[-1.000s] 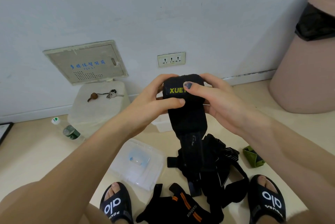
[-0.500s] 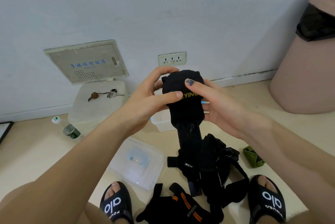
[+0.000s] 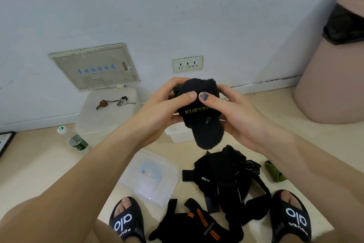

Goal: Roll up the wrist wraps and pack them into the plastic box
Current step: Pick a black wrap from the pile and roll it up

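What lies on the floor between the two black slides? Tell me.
In the head view, between the left black slide and the right black slide lies a black wrist wrap with orange stripes, with the black strap pile just beyond it.

Black wrist wrap (image 3: 202,116) — rolled, midair

Left hand (image 3: 157,108) and right hand (image 3: 236,116) meet, thumbs touching, each grip closed around the wrist wrap (image 3: 202,120).
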Demonstrator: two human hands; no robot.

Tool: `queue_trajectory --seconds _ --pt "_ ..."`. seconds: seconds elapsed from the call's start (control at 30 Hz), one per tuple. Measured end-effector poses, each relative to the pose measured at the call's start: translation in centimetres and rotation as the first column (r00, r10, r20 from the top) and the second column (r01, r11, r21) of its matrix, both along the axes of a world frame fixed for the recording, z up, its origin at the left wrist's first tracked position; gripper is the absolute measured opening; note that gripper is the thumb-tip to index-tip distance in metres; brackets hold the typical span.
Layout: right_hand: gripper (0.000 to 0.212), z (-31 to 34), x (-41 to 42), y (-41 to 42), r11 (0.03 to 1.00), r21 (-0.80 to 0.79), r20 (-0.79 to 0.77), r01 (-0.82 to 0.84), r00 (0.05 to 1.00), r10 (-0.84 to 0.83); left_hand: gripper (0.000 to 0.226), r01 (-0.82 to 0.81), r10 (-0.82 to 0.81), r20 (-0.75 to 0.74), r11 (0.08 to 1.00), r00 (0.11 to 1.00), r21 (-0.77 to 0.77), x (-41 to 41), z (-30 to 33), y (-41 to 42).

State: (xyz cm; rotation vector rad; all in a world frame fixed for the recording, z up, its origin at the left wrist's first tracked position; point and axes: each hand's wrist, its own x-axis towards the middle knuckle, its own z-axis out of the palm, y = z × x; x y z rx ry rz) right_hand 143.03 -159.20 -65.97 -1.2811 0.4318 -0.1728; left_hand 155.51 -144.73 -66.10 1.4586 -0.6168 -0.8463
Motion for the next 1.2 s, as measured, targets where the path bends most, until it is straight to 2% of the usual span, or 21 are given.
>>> queue_trajectory --seconds 0.17,0.27,0.37,0.43,0.57,0.63,0.73,0.83,0.9,0.93,1.0,1.03,1.07,1.13,1.2 --pt "0.048 -0.3 -0.5 0.4 0.995 0.089 -0.111 -0.052 0.992 0.062 0.031 -0.078 0.080 0.120 0.997 0.990 -0.021 0.6 -0.4 0.0" --pt "0.060 -0.8 -0.8 0.9 1.000 0.020 -0.130 -0.010 0.991 0.012 0.032 -0.166 0.167 0.228 0.986 0.959 -0.025 1.1 -0.6 0.1" --pt "0.067 -0.7 -0.8 1.1 0.995 -0.081 -0.085 0.052 0.995 -0.059 0.033 -0.172 0.166 0.317 0.985 0.934 -0.007 1.0 -1.0 -0.1" --pt "0.059 -0.7 -0.7 1.3 0.991 -0.106 -0.051 0.080 0.995 -0.085 0.033 -0.166 0.142 0.386 0.986 0.912 0.028 1.0 -1.4 -0.4" --pt "0.016 -0.5 -0.5 0.9 0.982 -0.103 0.000 0.159 0.987 -0.160 0.031 -0.150 0.113 0.416 0.987 0.902 0.057 1.1 -2.0 -0.7" --pt "0.008 -0.3 -0.4 0.6 0.984 -0.068 0.018 0.163 0.987 -0.162 0.030 -0.131 0.096 0.403 0.990 0.910 0.061 0.9 -2.2 -0.9" --pt "0.010 -0.3 -0.3 0.2 0.991 -0.016 0.020 0.133 0.991 -0.133 0.028 -0.092 0.052 0.369 0.992 0.928 0.090 0.5 -2.5 -1.0" --pt "0.030 -0.1 -0.7 -0.8 1.000 -0.008 0.026 0.003 1.000 -0.003 0.027 -0.059 0.024 0.278 0.991 0.960 0.116 0.4 -2.5 -0.8" --pt "0.041 0.0 -1.0 -1.2 0.991 -0.102 0.034 -0.091 0.995 0.095 0.024 -0.028 0.010 0.158 0.993 0.987 0.118 0.4 -2.2 -0.6" --pt "0.037 0.0 -1.0 -1.3 0.980 -0.165 0.033 -0.111 0.992 0.118 0.023 -0.011 -0.002 0.108 0.993 0.994 0.122 0.4 -2.1 -0.5" --pt "0.016 0.0 -1.0 -1.3 0.958 -0.267 0.033 -0.109 0.992 0.122 0.024 0.032 -0.039 0.051 0.990 0.998 0.136 0.1 -2.0 -0.4" --pt "0.011 0.0 -1.0 -1.4 0.945 -0.312 0.032 -0.093 0.994 0.108 0.025 0.058 -0.064 0.034 0.987 0.997 0.147 0.0 -2.1 -0.5" --pt "0.015 -0.1 -1.0 -1.5 0.923 -0.379 0.029 -0.065 0.996 0.082 0.026 0.087 -0.090 0.016 0.984 0.996 0.159 -0.3 -2.2 -0.5" --pt "0.021 -0.4 -0.9 -1.8 0.831 -0.556 0.029 -0.004 0.999 0.025 0.027 0.130 -0.125 -0.036 0.976 0.991 0.172 -0.8 -2.4 -0.7" --pt "0.022 -0.8 -0.9 -1.7 0.742 -0.668 0.058 0.055 0.998 -0.022 0.026 0.159 -0.146 -0.089 0.974 0.985 0.159 -1.2 -2.4 -0.8"
